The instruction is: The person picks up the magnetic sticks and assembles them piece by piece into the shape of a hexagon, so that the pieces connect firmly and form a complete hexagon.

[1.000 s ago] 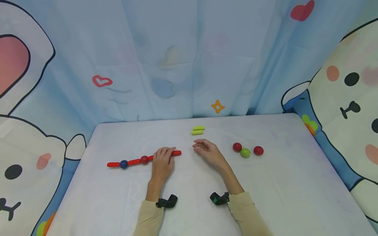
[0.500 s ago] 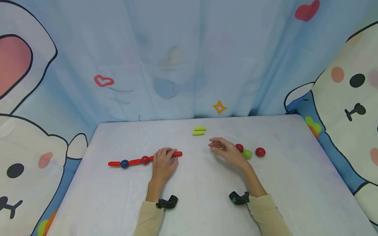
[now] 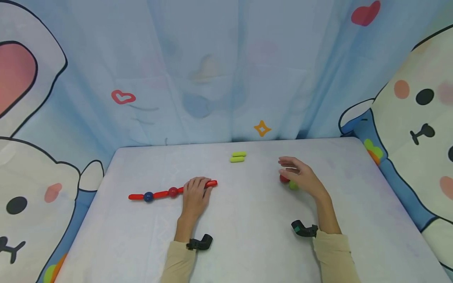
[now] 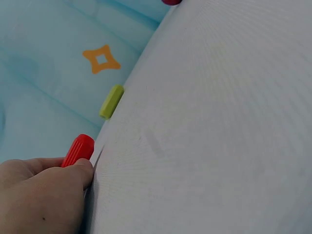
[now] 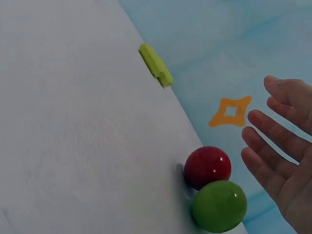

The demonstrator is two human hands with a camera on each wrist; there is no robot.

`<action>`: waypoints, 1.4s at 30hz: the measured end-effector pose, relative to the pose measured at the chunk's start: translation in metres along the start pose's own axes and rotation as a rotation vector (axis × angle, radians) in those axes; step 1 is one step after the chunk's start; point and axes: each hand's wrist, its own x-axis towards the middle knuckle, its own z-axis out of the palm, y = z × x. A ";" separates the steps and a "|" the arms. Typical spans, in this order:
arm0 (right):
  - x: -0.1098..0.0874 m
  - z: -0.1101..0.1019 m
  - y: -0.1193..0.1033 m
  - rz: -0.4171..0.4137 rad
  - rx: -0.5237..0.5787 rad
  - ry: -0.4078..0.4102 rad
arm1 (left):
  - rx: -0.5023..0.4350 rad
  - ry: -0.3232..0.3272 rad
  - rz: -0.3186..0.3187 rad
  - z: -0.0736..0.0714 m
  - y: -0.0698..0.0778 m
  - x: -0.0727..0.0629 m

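Observation:
In the head view my left hand [image 3: 193,199] grips the right end of a chain made of red rods, a blue ball [image 3: 148,197] and a red ball [image 3: 173,192]. Part of the chain is hidden under that hand. The end red rod [image 4: 79,150] sticks out past thumb and fingers in the left wrist view. My right hand [image 3: 307,179] hovers with loosely extended fingers over a loose red ball [image 3: 284,179] and a green ball [image 3: 293,185], holding nothing. The right wrist view shows the green ball [image 5: 219,206] against the loose red one, both apart from the fingers.
Two yellow-green rods [image 3: 238,157] lie side by side near the back edge of the white-covered table [image 3: 247,220]. Behind it hangs a light blue curtain [image 3: 212,78] with printed figures.
My right hand has moved right, from the middle of the table to above the loose balls, and now hides the other loose red ball. The left hand keeps its hold on the chain.

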 end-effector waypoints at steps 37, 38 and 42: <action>-0.001 0.001 0.023 0.082 -0.247 -0.075 | 0.010 0.012 0.014 -0.001 0.001 0.000; -0.001 0.002 0.023 0.070 -0.261 -0.076 | 0.011 0.011 0.015 -0.001 0.001 0.000; -0.001 0.004 0.024 0.047 -0.308 -0.083 | 0.006 0.002 0.015 -0.001 0.001 0.000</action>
